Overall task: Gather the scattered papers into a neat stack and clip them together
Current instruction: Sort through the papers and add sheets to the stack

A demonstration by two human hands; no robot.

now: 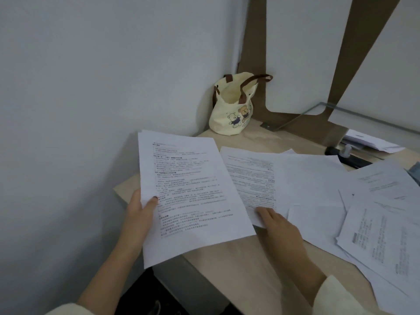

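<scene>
surface point(227, 276): pale wood desk pushed into a white-walled corner; cloth tote point(231, 105) parked at 12 o'clock, clear of the work.
left hand point(138, 214): grip closed on the gathered sheaf point(188, 192), thumb on top at its left edge, sheets lifted off the surface and tilted, likely so the next page can slide under or on top.
right hand point(281, 226): flat, fingers point(264, 211) pressing the near corner of the next printed sheet point(250, 178); grasping nothing yet, looks like a drag-to-collect.
loose papers point(375, 223): overlapping at 3 o'clock, uncollected.
dark object point(350, 158): 2 o'clock, possibly the clip; can't tell.
progress: early, stacking underway, clipping not started.
</scene>
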